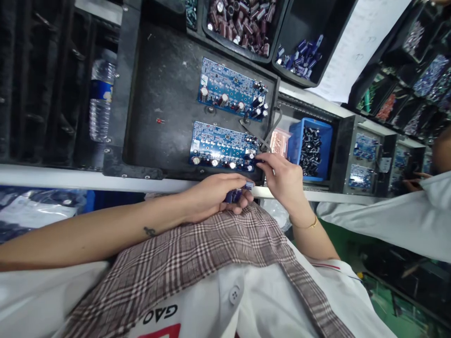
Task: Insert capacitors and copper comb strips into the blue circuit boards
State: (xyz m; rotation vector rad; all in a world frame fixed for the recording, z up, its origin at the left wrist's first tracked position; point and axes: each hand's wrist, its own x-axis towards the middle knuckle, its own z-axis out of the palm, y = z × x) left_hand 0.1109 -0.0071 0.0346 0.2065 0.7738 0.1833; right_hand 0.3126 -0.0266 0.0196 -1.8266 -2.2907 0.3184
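My left hand [225,195] is curled around several blue-purple cylindrical capacitors [232,195], just below the front edge of the black tray [158,84]. My right hand [283,176] reaches in from the right, thumb and forefinger pinched at the right end of the lower blue circuit board [221,146]. Whatever is between those fingertips is too small to make out; a capacitor [252,156] stands right beside them. Round-topped capacitors line the lower edge of this board. Behind it lies the upper circuit board [232,87], with capacitors along its lower edge and clustered at its right end.
Behind the tray are bins of brown capacitors [243,28] and purple capacitors [299,58]. A blue bin [327,155] of small dark parts stands right. A small red part [160,121] lies in the tray; a water bottle [102,98] is left. A co-worker's sleeve [398,216] shows right.
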